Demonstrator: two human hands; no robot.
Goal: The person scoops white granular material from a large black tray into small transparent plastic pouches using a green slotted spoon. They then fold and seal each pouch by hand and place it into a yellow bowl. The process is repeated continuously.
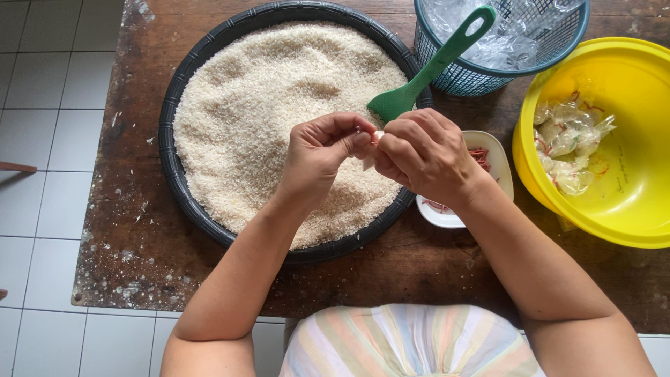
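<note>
**Ana:** Head view, biggest thing first: what fills it?

**Ben:** Dark wooden table (pixel 139 258), scuffed and flecked white, over pale floor tiles (pixel 42 105) at nine o'clock.

**Ana:** And on it?

**Ben:** A round black woven tray (pixel 167 132), heaped with white rice (pixel 265 105). It takes the centre and runs up to twelve o'clock.

**Ana:** Next in size?

**Ben:** A yellow bowl (pixel 628 195) at three o'clock, with a few filled clear packets (pixel 569 143) tied in red lying inside. At one o'clock stands a teal mesh basket (pixel 474 77) holding crumpled clear plastic.

**Ana:** The hands?

**Ben:** Both are above the rice, near the tray's four o'clock side. The left hand (pixel 321 153) and right hand (pixel 426 157) meet fingertip to fingertip, each closed in a pinch on a small bag (pixel 370 159). Only a pale sliver of that bag shows between the fingers.

**Ana:** Smaller still?

**Ben:** A green scoop (pixel 419 80) lies with its blade on the rice, just beyond the right knuckles, and its handle slanting toward one o'clock against the basket. A white dish (pixel 499 164) with red bands (pixel 480 157) in it sits just beside the tray, mostly hidden under the right hand and wrist.
</note>
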